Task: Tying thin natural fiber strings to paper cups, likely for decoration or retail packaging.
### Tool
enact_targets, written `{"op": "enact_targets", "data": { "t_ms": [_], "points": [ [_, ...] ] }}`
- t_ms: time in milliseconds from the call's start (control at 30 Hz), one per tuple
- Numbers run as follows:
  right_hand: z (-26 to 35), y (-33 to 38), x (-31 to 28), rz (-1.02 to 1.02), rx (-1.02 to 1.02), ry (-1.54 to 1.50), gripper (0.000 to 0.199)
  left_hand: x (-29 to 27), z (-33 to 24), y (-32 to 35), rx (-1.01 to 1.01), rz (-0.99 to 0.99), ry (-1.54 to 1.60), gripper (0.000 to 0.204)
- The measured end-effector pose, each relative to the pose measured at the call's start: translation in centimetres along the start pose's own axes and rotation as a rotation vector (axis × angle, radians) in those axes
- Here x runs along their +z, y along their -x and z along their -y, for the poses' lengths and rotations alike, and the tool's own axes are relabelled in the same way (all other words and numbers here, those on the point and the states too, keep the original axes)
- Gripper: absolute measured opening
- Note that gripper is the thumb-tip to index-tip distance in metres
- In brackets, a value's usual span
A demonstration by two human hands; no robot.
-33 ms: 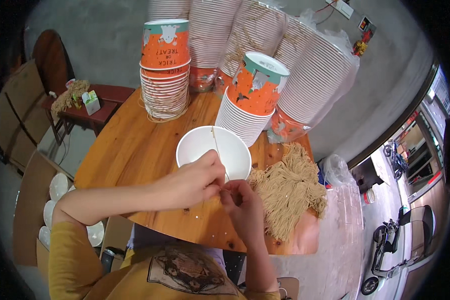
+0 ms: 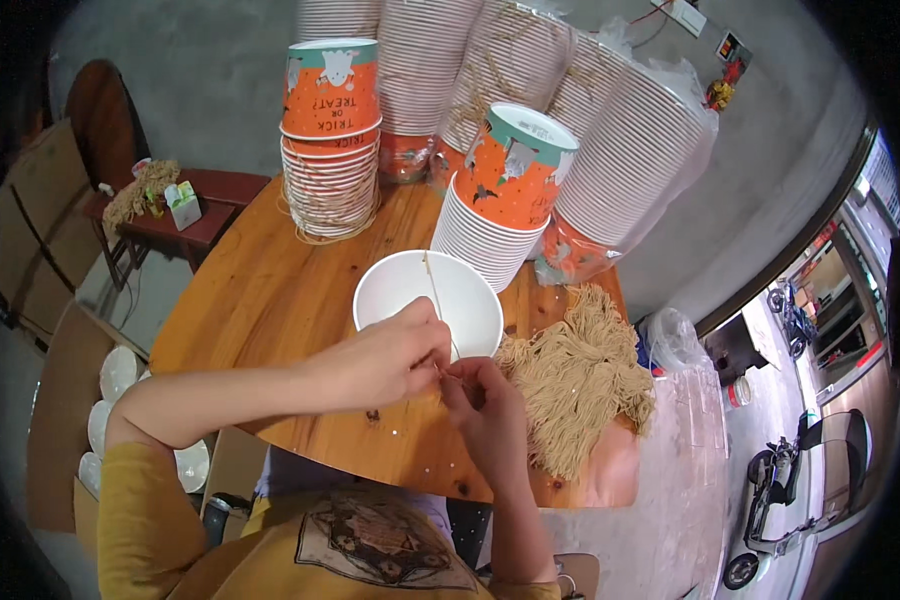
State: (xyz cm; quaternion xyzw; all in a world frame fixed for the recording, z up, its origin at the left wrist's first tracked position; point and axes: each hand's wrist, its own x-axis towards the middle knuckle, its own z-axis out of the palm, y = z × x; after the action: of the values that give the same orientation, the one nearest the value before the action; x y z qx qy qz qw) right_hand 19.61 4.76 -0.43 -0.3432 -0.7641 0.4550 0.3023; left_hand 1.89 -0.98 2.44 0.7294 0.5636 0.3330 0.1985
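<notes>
In front of me on the wooden table stands a white paper bucket (image 2: pixel 395 290), its open mouth facing up. A thin tan string (image 2: pixel 436 285) runs from the bucket's far rim across the mouth to my fingers at the near rim. My left hand (image 2: pixel 395 355) reaches in from the left, closed in a pinch on the string. Close beside it, my right hand (image 2: pixel 488 405) pinches the string's near end, thumb and forefinger together. The fingertips nearly touch, and the exact grip is partly hidden. By my right hand lies a bundle of tan strings (image 2: pixel 575 390).
Behind the bucket rise an upside-down stack of orange and white buckets (image 2: pixel 490 230) and another stack draped with strings (image 2: pixel 330 190). Tall plastic-wrapped stacks (image 2: pixel 630 150) lean on the wall. A cardboard box (image 2: pixel 65 400) holding white buckets sits left of the wooden table (image 2: pixel 240 290).
My fingers have shifted very slightly at the near rim, with the string still between them. Everything else is in the same place.
</notes>
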Motion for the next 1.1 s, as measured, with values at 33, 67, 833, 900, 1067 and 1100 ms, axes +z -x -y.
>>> {"op": "enact_targets", "data": {
  "t_ms": [33, 67, 833, 900, 1067, 1100],
  "points": [
    [-0.3, -0.1, 0.1, -0.024, -0.008, -0.055, 0.007, -0.3, 0.4, -0.5, -0.091, 0.080, 0.099, 0.014],
    [-0.6, -0.1, 0.2, -0.024, -0.012, -0.057, 0.007, -0.3, 1.0, -0.8, -0.137, 0.087, 0.135, 0.018],
    [-2.0, -0.2, 1.2, -0.132, -0.106, -0.168, 0.008, -0.3, -1.3, -0.2, 0.138, 0.048, -0.279, 0.016],
    [-2.1, 0.0, 1.3, -0.131, -0.089, -0.195, 0.007, -0.5, -0.4, -0.1, 0.093, 0.047, -0.173, 0.015],
    [-2.5, 0.1, 1.6, -0.164, -0.067, -0.208, 0.008, -2.1, 0.5, 0.1, -0.026, 0.113, 0.037, 0.027],
    [-2.8, 0.0, 1.7, -0.169, -0.063, -0.209, 0.008, -2.1, 0.6, 0.1, -0.031, 0.084, -0.001, 0.029]
  ]
}}
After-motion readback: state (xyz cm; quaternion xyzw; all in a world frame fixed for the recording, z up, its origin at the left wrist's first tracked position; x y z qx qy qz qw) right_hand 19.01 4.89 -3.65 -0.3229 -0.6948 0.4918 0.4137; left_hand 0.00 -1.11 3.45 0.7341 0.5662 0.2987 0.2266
